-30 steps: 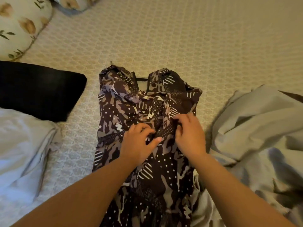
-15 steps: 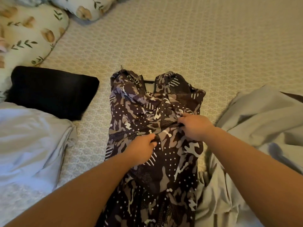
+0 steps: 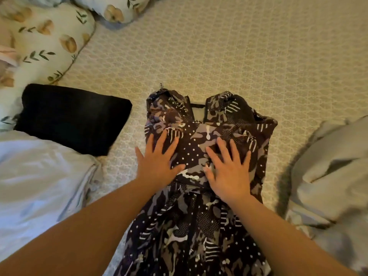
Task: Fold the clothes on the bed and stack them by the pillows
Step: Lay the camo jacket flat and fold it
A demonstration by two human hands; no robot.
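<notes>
A dark camouflage-patterned garment (image 3: 199,226) with white dots and stripes lies lengthwise on the bed (image 3: 229,56), its top end pointing away from me. Both hands lie flat on its upper part with fingers spread. My left hand (image 3: 157,162) presses the left side, its outer edge over the garment's border. My right hand (image 3: 229,170) presses the middle right. A folded black garment (image 3: 73,118) lies to the left, just below the floral pillows (image 3: 49,40).
A white cloth heap (image 3: 35,186) fills the left edge. A grey garment (image 3: 330,186) lies crumpled at the right. A second floral pillow (image 3: 117,8) sits at the top. Patterned beige bedspread stretches beyond the garment.
Both hands let go of the fabric they were pinching at the middle and now lie flat, fingers spread, on the garment's upper part.
</notes>
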